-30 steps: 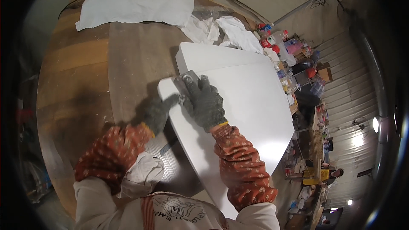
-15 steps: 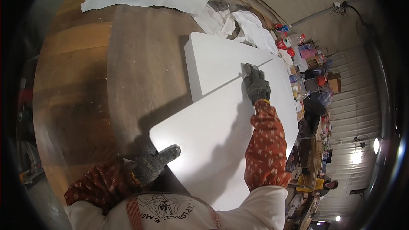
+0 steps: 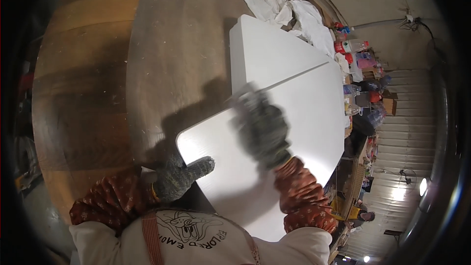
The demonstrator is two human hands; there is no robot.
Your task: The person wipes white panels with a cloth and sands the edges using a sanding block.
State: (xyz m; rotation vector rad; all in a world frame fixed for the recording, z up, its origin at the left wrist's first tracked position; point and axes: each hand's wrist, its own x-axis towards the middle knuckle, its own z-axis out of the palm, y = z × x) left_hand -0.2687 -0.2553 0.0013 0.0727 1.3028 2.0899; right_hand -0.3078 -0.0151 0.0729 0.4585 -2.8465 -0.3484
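Note:
A white board with rounded corners lies tilted toward me, askew on top of another white board or stack. My left hand, in a dark grey knit glove, grips its near left edge; the thumb lies on the upper face and the other fingers are hidden beneath. Over the board's left far edge, my right hand in a matching glove is smeared by motion. Something pale shows at its fingertips, too blurred to name. Both forearms wear red patterned sleeve covers.
The boards rest on a brown wooden table. White cloth or sheeting lies crumpled beyond them. Bottles and clutter line the right side, with a cardboard box. A person in yellow is far off at the lower right.
My right hand has swept from the board's far edge toward the left and nearer to me. The left hand keeps its grip on the near edge. The whole view has shifted a little.

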